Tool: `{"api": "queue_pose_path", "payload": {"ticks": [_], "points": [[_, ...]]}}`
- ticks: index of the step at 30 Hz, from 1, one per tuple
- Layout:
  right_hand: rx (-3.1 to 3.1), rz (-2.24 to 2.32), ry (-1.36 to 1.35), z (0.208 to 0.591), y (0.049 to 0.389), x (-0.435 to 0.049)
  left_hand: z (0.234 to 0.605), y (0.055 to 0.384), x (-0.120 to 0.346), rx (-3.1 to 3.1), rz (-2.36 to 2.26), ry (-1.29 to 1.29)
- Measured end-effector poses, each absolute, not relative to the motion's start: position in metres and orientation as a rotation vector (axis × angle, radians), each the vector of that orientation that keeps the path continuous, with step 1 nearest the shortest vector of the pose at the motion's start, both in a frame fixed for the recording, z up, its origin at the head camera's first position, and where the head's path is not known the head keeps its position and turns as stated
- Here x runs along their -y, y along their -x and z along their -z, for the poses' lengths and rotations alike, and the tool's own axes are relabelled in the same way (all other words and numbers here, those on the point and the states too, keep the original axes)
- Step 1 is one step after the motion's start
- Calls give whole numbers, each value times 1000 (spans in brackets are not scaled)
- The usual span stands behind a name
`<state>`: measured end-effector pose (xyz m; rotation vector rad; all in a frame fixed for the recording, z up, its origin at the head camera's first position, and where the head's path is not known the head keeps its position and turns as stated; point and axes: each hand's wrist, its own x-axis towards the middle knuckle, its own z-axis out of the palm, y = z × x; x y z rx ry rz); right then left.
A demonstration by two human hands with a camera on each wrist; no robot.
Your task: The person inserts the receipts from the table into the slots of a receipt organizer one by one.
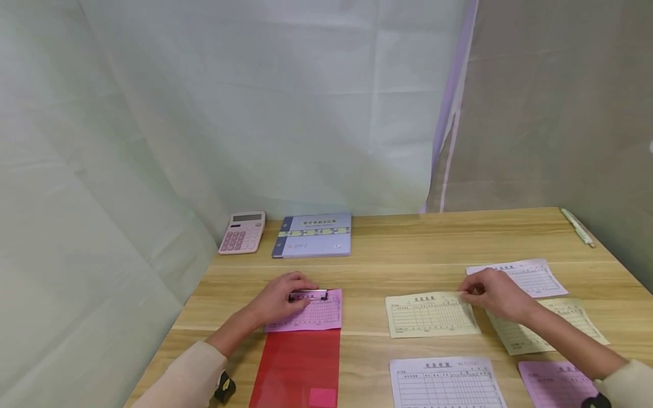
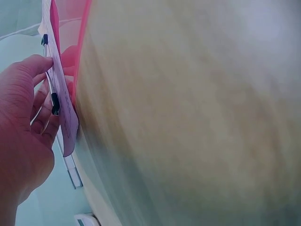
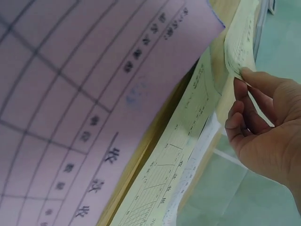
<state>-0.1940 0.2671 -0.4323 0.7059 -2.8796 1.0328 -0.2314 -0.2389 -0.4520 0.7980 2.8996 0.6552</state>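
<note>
Reading 收款收 along the heading of the pink slip (image 3: 70, 113) in the right wrist view. Reading 银行存款日记账, slightly blurred, on the blue book cover (image 1: 316, 241). Not resolving small print on the clipped pink slip (image 1: 323, 311), yellow slip (image 1: 433, 314) or front white slip (image 1: 446, 385), nor calculator (image 1: 242, 232) keys.

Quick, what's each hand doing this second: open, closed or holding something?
Left hand: closed, gripping the red clipboard at its metal clip.
Right hand: closed, pinching a yellow slip by one corner.
</note>
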Motion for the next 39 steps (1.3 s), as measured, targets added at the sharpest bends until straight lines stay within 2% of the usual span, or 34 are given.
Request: {"api": "queue_pose_path", "payload": {"ticks": [15,24,39], "points": [[2869,-1138,-609,432,200,-262,455,230,242,-2907,-643,-810],[2857,-1412,-557,420,208,-250,455,231,241,-2922,-603,-813],[2794,-1876,-534,399,223,-177,451,235,239,-2903,-586,-836]]}}
